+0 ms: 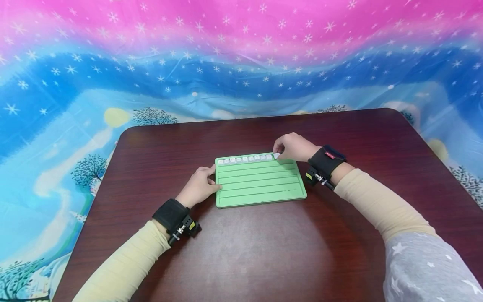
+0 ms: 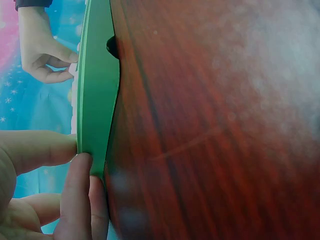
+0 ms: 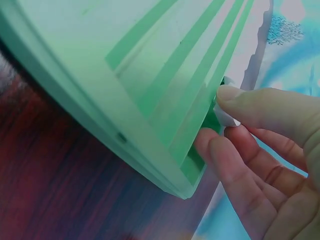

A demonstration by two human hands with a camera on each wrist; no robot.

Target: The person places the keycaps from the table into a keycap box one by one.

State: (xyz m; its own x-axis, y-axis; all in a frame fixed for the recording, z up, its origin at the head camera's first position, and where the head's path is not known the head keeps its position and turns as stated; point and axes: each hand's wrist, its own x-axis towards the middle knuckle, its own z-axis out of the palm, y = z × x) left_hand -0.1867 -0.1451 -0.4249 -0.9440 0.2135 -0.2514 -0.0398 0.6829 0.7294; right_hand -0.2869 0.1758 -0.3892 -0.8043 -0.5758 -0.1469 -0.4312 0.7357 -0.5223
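Observation:
A flat green board point(image 1: 256, 179) with long parallel grooves lies on the table. White tiles point(image 1: 245, 159) with faint markings, too small to read, line its far groove from the left corner rightward. My left hand point(image 1: 199, 185) grips the board's left edge, the thumb against the rim and the fingers along the side. At the far right of the row, my right hand point(image 1: 296, 147) pinches a small white tile point(image 3: 227, 116) between thumb and fingers. This tile is tilted at the groove, partly hidden by the fingertips. The nearer grooves hold no tiles.
The dark red-brown table point(image 1: 260, 251) has rounded far corners. Behind it hangs a pink and blue cloth point(image 1: 234, 63) with snowflakes and trees. Black wrist straps point(image 1: 171, 214) with small camera mounts sit on both wrists.

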